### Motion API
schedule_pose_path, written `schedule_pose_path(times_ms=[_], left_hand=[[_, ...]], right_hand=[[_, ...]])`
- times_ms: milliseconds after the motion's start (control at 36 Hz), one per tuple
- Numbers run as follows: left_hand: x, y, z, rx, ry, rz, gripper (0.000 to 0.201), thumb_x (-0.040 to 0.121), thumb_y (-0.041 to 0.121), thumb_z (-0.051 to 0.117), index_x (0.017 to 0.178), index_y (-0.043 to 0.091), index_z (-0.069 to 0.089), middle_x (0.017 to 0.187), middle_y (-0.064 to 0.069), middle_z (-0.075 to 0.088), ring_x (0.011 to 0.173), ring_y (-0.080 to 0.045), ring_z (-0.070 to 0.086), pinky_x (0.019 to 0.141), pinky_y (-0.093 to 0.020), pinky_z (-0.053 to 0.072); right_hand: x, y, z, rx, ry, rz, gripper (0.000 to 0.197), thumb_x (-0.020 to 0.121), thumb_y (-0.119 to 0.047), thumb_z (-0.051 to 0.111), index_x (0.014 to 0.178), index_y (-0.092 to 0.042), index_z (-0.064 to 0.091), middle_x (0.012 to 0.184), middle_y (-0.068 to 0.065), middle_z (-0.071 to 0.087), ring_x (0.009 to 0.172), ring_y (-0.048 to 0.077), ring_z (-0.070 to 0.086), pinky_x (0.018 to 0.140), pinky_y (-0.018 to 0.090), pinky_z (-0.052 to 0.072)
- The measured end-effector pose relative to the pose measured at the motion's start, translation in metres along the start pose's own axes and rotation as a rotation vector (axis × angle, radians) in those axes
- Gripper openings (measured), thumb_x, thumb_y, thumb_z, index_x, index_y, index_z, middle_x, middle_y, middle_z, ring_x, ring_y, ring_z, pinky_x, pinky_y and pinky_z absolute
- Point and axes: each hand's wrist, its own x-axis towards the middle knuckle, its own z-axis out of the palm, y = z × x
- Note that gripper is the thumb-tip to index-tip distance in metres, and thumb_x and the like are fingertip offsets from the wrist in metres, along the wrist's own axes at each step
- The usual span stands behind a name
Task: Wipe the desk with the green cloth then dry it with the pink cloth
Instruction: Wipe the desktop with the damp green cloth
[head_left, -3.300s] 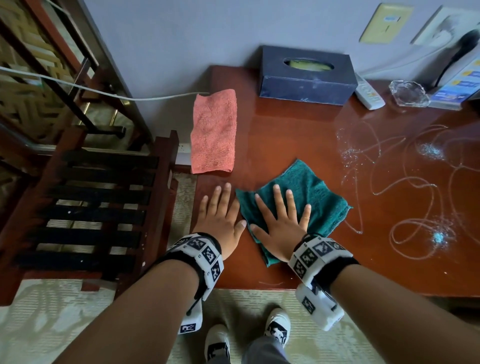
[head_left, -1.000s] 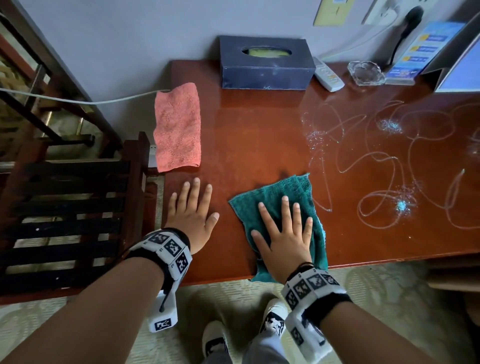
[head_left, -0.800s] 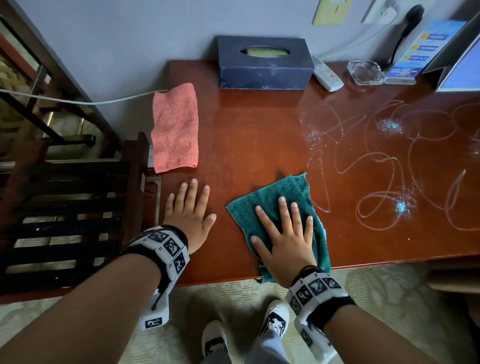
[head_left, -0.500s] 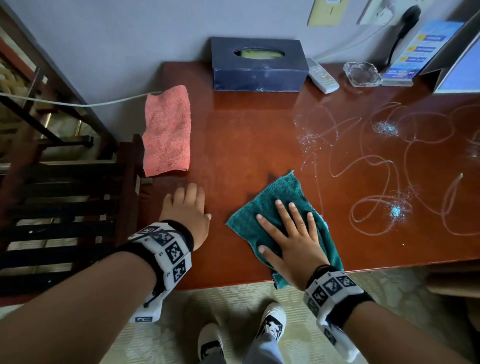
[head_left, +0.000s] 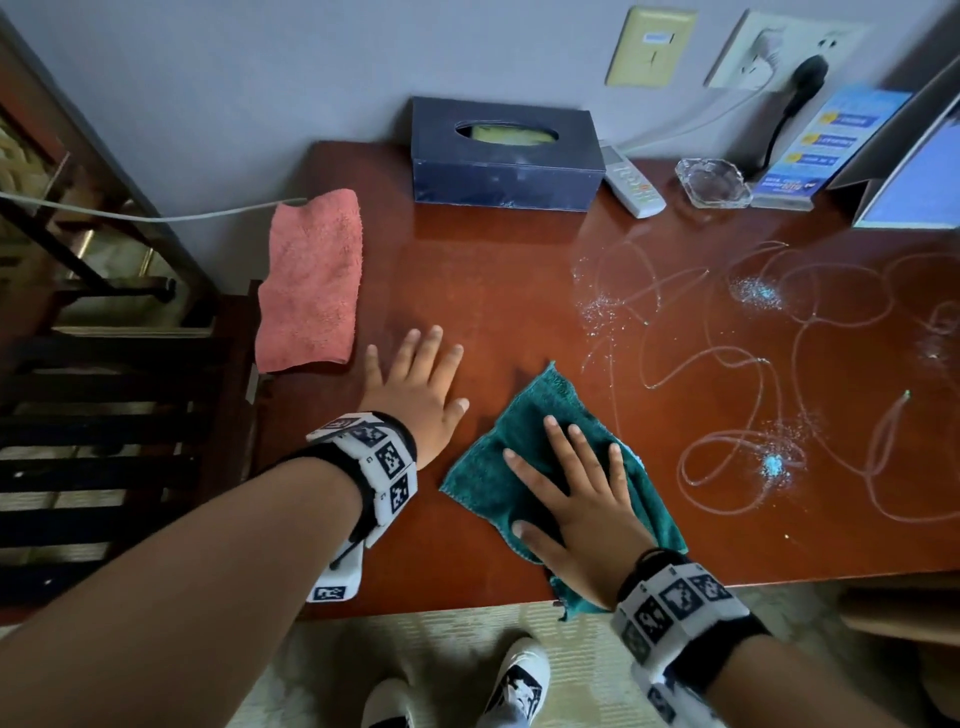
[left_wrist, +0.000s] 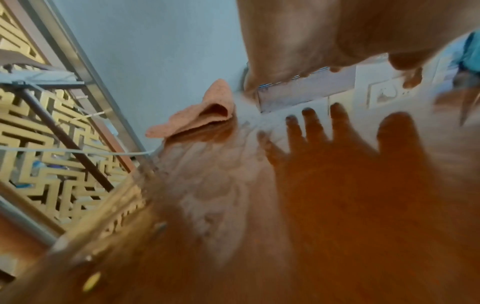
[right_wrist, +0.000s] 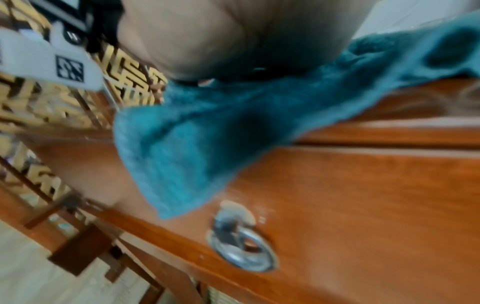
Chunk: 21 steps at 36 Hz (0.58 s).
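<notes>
The first step, the wet wipe, is in hand. The right hand (head_left: 576, 512) presses flat, fingers spread, on the green cloth (head_left: 540, 467) at the front edge of the counter (head_left: 519, 291). The left hand (head_left: 415, 395) rests flat and empty. The next move probably calls for pushing the cloth right, over the white streaks (head_left: 753, 374). The pink cloth (head_left: 311, 280) lies at the left end.

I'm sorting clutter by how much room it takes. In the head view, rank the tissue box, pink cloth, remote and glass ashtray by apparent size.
1. Tissue box and pink cloth: look alike in area, too close to rank.
2. Remote and glass ashtray: both small, also too close to rank.
</notes>
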Motion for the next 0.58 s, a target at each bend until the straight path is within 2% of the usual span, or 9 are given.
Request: schedule_pose_path(times_ms=[111,278,389,472,583], left_hand=[[0.013,0.005,-0.004,-0.023,-0.025,-0.018,0.060,0.099,0.050,0.015,0.149,0.031,-0.012,0.155,0.001,-0.025,0.143,-0.021,-0.020,0.113,-0.057,-0.007],[0.037,0.020,-0.014,-0.067,-0.062,-0.032,0.057,0.099,0.050,0.016,0.147,0.040,-0.014,0.155,0.003,-0.027,0.143,-0.022,-0.022,0.112,-0.060,-0.008],[0.050,0.025,-0.016,-0.050,-0.075,-0.047,0.059,0.098,0.055,0.014,0.146,0.041,-0.017,0.153,0.003,-0.031,0.142,-0.022,-0.025,0.111,-0.061,-0.010],[0.056,0.027,-0.014,-0.055,-0.117,-0.057,0.058,0.097,0.057,0.012,0.144,0.044,-0.019,0.152,0.004,-0.032,0.141,-0.022,-0.026,0.111,-0.061,-0.009],[0.059,0.028,-0.007,-0.053,-0.126,-0.063,0.057,0.097,0.057,0.010,0.143,0.044,-0.021,0.151,0.004,-0.034,0.140,-0.022,-0.029,0.110,-0.061,-0.010]], right_hand=[[0.000,0.000,0.002,0.037,-0.036,0.026,0.067,0.084,-0.078,0.020,0.136,-0.062,-0.020,0.145,-0.013,-0.044,0.132,0.011,-0.044,0.108,0.051,-0.026],[0.008,0.019,-0.004,-0.028,-0.092,-0.047,0.064,0.075,-0.082,0.005,0.130,-0.066,-0.023,0.146,-0.015,-0.042,0.133,0.012,-0.043,0.108,0.052,-0.027],[0.014,0.030,-0.007,-0.021,-0.096,-0.087,0.059,0.076,-0.083,0.007,0.126,-0.070,-0.022,0.145,-0.017,-0.042,0.132,0.011,-0.043,0.107,0.051,-0.028],[0.018,0.036,-0.009,-0.013,-0.080,-0.111,0.057,0.078,-0.083,0.009,0.128,-0.071,-0.016,0.147,-0.018,-0.039,0.134,0.011,-0.041,0.107,0.051,-0.028],[0.027,0.043,-0.013,-0.036,-0.081,-0.131,0.056,0.080,-0.081,0.010,0.128,-0.071,-0.016,0.146,-0.019,-0.040,0.134,0.012,-0.041,0.107,0.052,-0.028]])
